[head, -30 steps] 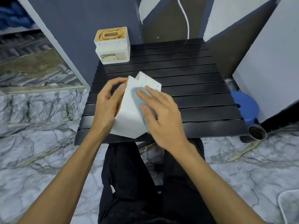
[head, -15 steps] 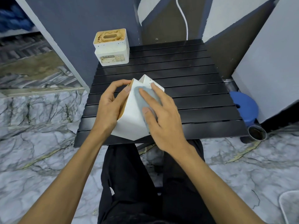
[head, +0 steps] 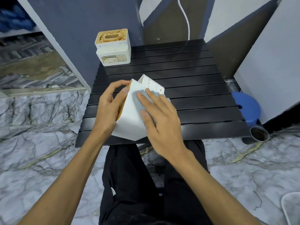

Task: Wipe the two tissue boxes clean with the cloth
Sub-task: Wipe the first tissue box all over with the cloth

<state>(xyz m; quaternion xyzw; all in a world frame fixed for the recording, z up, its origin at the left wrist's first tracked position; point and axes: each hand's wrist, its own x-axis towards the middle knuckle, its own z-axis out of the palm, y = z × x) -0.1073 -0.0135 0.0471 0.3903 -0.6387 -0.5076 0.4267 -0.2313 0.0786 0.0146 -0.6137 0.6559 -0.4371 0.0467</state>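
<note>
The tissue box (head: 129,120) is gripped, tilted, over the near edge of the table (head: 194,78) by the curled left hand (head: 110,108) while the cloth (head: 141,101) is pressed on it by the flat-fingered right hand (head: 160,117); slippage may be caused by off-centre pressure.

tilted white tissue box (head: 129,117), grey cloth (head: 142,101), second box (head: 113,47) upright

1. The cloth (head: 138,105) under the right fingers (head: 152,98) is grey-blue.
2. The held tissue box (head: 129,124) is white, speckled dark beyond the fingers.
3. The far tissue box (head: 113,52) is white, tan-topped.
4. The worktop (head: 194,88) is black, slatted.
</note>
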